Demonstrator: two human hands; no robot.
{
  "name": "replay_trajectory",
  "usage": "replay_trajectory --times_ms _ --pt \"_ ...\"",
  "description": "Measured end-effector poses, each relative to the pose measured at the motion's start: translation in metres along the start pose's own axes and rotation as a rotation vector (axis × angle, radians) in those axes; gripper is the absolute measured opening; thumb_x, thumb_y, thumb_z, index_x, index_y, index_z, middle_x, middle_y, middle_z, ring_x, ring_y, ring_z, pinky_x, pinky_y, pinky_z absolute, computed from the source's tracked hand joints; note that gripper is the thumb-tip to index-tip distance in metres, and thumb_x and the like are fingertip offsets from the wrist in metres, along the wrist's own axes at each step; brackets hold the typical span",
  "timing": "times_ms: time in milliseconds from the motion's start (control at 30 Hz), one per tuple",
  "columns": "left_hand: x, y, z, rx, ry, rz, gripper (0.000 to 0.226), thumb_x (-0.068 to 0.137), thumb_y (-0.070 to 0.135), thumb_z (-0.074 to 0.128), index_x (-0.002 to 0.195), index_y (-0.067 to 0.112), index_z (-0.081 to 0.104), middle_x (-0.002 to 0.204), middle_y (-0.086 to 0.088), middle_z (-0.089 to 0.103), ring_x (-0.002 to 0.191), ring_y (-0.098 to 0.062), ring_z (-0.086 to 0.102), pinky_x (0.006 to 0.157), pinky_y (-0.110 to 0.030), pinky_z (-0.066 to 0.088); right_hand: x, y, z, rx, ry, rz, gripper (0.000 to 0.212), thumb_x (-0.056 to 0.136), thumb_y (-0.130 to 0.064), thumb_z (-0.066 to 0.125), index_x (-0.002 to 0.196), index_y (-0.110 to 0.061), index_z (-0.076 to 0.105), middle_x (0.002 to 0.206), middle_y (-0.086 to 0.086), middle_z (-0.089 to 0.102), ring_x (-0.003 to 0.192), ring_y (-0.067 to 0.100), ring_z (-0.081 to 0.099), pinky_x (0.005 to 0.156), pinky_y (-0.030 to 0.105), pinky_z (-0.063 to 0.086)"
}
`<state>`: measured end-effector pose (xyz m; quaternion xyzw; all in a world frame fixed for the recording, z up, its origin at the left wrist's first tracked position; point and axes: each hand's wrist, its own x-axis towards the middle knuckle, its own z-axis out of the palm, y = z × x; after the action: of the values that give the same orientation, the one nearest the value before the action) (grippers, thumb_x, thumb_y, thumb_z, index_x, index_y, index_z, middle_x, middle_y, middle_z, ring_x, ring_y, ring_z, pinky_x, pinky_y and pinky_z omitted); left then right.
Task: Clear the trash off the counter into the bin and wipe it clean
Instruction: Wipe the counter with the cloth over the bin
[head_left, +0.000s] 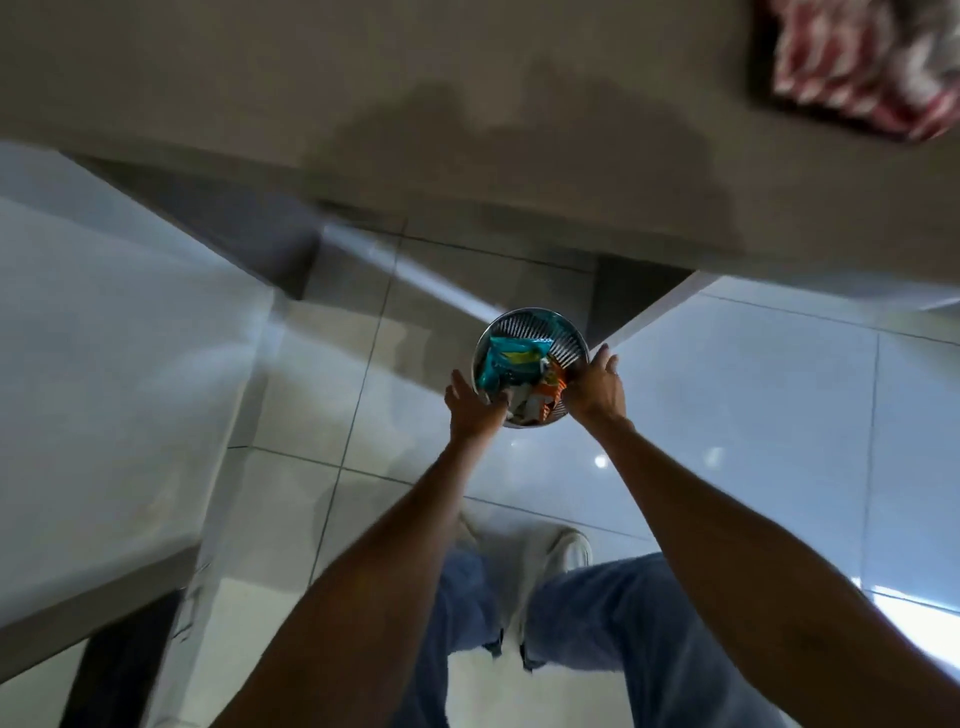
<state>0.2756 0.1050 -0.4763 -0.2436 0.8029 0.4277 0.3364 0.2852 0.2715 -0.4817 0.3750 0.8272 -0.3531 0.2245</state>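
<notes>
Fingers (462, 384) of the left hand (475, 410) curl over the bin (530, 325) rim at 8 o'clock; the right hand (595, 387) lies spread on the rim at 4 o'clock. Whether either grips is unclear. The bin stands on the tiled floor (727, 415), holding a teal wrapper (511, 361) and orange wrappers (550, 395). The counter (363, 78) lies at 12 o'clock.

A silver slotted bin (563, 345) holds teal (511, 361) and orange wrappers (550, 397); upper right, red-and-white patterned cloth (857, 62).
</notes>
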Motion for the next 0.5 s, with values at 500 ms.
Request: replay_trajectory --times_ms 500 --pt "-0.092 0.009 -0.074 -0.594 -0.111 -0.135 0.039 0.094 0.026 0.074 0.132 0.023 0.062 0.129 -0.015 0.072 0.116 -0.044 0.071 0.073 -0.062 0.065 -0.146 -0.047 -0.043 -0.063 0.16 -0.535 0.053 0.101 -0.034 0.045 0.149 -0.017 0.032 0.153 0.008 0.045 0.134 0.026 0.05 0.107 0.043 0.049"
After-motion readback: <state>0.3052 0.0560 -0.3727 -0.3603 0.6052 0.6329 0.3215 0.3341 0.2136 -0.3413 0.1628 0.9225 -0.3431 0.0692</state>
